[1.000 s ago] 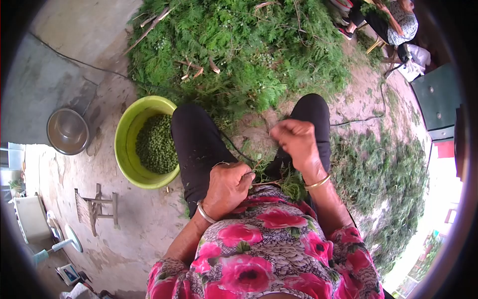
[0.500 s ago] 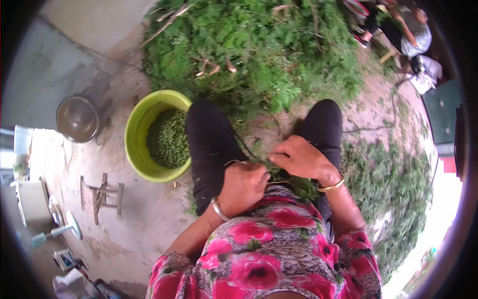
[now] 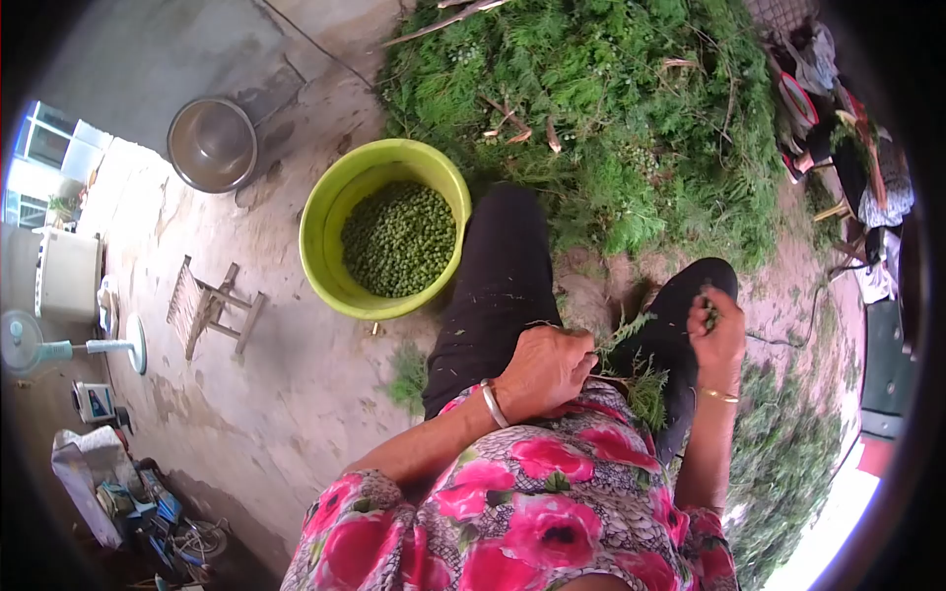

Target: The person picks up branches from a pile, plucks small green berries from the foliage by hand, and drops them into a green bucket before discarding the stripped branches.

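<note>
My left hand (image 3: 545,372), with a silver bangle at the wrist, is closed on a leafy green sprig (image 3: 645,389) above my lap. The sprig's leaves stick out to the right, over my dark trousers. My right hand (image 3: 717,335), with a gold bangle, is raised over my right knee, its fingers curled around small green berries (image 3: 709,313). A yellow-green tub (image 3: 320,231) stands beside my left knee, with many round green berries (image 3: 399,239) inside. Beyond my knees lies a large pile of green branches (image 3: 611,128).
A metal basin (image 3: 212,145) and a small wooden stool (image 3: 209,305) stand on the floor at left. More cut greenery (image 3: 788,443) lies at right. Another person (image 3: 882,177) sits at the upper right. A fan (image 3: 134,344) stands far left.
My right hand has moved away from my left hand to the right and now holds berries. My left hand still grips the sprig. The view has shifted, so the tub appears further right.
</note>
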Tool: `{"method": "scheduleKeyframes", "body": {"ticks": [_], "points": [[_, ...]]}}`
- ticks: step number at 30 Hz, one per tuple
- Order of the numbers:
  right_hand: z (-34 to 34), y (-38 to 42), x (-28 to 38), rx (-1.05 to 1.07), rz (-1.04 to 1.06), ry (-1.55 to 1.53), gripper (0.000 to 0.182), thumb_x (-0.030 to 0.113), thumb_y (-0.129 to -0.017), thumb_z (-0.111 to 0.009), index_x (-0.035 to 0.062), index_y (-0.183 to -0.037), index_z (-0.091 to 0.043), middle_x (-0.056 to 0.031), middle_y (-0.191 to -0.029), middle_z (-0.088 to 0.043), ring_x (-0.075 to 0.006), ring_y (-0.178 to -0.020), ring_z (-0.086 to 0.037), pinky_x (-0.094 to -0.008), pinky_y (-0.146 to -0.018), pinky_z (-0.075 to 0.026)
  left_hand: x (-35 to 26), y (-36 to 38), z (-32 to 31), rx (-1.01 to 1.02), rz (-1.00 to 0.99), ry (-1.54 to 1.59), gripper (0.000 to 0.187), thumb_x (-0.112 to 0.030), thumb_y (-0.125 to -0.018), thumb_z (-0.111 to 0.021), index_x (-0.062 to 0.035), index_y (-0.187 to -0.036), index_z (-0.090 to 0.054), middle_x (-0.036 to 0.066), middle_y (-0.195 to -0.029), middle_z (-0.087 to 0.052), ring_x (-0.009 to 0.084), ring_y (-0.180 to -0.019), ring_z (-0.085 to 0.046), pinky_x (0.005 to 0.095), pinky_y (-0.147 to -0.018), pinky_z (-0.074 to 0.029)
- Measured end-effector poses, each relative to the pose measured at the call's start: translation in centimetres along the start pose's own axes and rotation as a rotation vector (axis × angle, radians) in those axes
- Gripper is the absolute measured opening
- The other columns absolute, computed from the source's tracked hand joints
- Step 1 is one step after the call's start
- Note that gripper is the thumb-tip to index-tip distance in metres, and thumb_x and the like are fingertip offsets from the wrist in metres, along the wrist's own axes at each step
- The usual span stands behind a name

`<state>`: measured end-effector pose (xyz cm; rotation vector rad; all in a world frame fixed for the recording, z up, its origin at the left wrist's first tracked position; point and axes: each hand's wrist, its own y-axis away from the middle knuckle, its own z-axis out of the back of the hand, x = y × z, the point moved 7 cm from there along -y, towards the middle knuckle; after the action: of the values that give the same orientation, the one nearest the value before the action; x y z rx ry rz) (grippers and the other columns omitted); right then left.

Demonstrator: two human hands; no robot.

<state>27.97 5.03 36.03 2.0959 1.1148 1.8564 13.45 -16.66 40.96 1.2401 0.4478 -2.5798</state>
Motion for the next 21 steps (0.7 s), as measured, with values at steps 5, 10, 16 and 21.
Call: {"method": "scheduleKeyframes", "body": {"ticks": [5, 10, 16, 21], "points": [[-3.8, -1.8, 1.7, -0.041, 0.138, -0.377, 0.023, 0.005, -0.080, -0.058, -0.0063, -0.100, -0.054, -0.0187, -0.097, -0.056, -0.0249, -0.088, -0.056, -0.0290, -0.066, -0.046, 2.3, 0.1, 0.1, -0.082, 0.089, 0.072, 0.015, -0.011, -0.075, -0.065, -0.0017, -0.070, -0.055, 0.016, -0.065, -0.056, 0.0363, -0.061, -0.057, 0.0445, -0.055, -0.042], [-21.8, 4.8, 8.1, 0.541, 0.416, -0.060, 0.050, 0.027, -0.092, -0.054, -0.0081, -0.125, -0.041, -0.0276, -0.135, -0.036, -0.0367, -0.123, -0.040, -0.0501, -0.090, -0.044, 3.2, 0.5, 0.1, -0.095, 0.137, 0.065, 0.012, -0.010, -0.074, -0.066, -0.0009, -0.076, -0.059, 0.017, -0.069, -0.059, 0.0364, -0.064, -0.059, 0.0433, -0.057, -0.045], [-19.8, 7.1, 10.1, 0.490, 0.530, -0.037, 0.042, 0.028, -0.093, -0.054, -0.0070, -0.115, -0.052, -0.0210, -0.113, -0.057, -0.0298, -0.102, -0.057, -0.0391, -0.082, -0.048, 5.1, 1.1, 3.0, -0.346, 0.308, 0.185, 0.009, -0.005, -0.078, -0.065, 0.0021, -0.081, -0.061, 0.014, -0.073, -0.060, 0.0243, -0.062, -0.059, 0.0330, -0.058, -0.046], [-14.1, 9.0, 6.9, 0.492, 0.529, 0.075, 0.019, 0.010, -0.088, -0.060, -0.0068, -0.098, -0.062, -0.0133, -0.087, -0.067, -0.0151, -0.072, -0.062, -0.0269, -0.065, -0.051, 8.4, 1.3, 3.0, -0.534, 0.577, 0.860, 0.010, -0.005, -0.085, -0.062, -0.0002, -0.077, -0.059, -0.002, -0.070, -0.056, 0.0043, -0.062, -0.046, 0.0221, -0.055, -0.037]]}}
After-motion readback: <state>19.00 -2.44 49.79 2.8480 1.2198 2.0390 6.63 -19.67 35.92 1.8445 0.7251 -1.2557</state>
